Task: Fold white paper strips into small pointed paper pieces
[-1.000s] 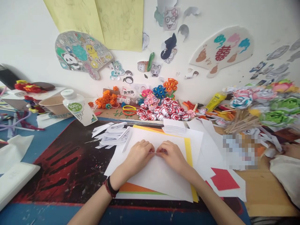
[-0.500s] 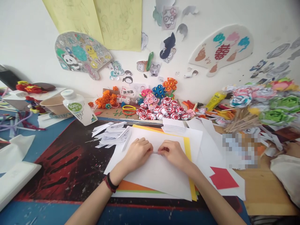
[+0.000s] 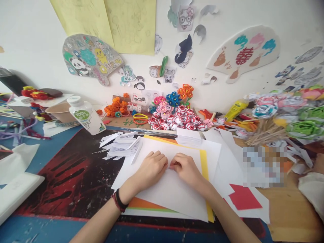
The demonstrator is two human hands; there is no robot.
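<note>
My left hand point(image 3: 154, 166) and my right hand point(image 3: 186, 167) meet above a large white sheet of paper point(image 3: 174, 199), fingers curled in a pinch. Between the fingertips is a thin white paper strip point(image 3: 169, 168), mostly hidden by the fingers. Coloured sheets, with a yellow edge point(image 3: 204, 165) showing, lie under the white one. Left of the sheet's far corner is a loose pile of folded white paper strips point(image 3: 121, 145). A neat stack of small white papers point(image 3: 188, 137) rests at the sheet's far edge.
A white bottle point(image 3: 86, 115) stands at the back left beside a paper bowl point(image 3: 59, 111). Red-and-white flowers point(image 3: 181, 118) line the wall. Red paper point(image 3: 245, 197) lies on white sheets at right, near another person's sleeve point(image 3: 312, 192). A white box point(image 3: 19, 194) is at left.
My hands have drawn slightly closer together, and less of the strip shows between the fingertips. The view has shifted slightly. Both hands stay pinched over the sheet.
</note>
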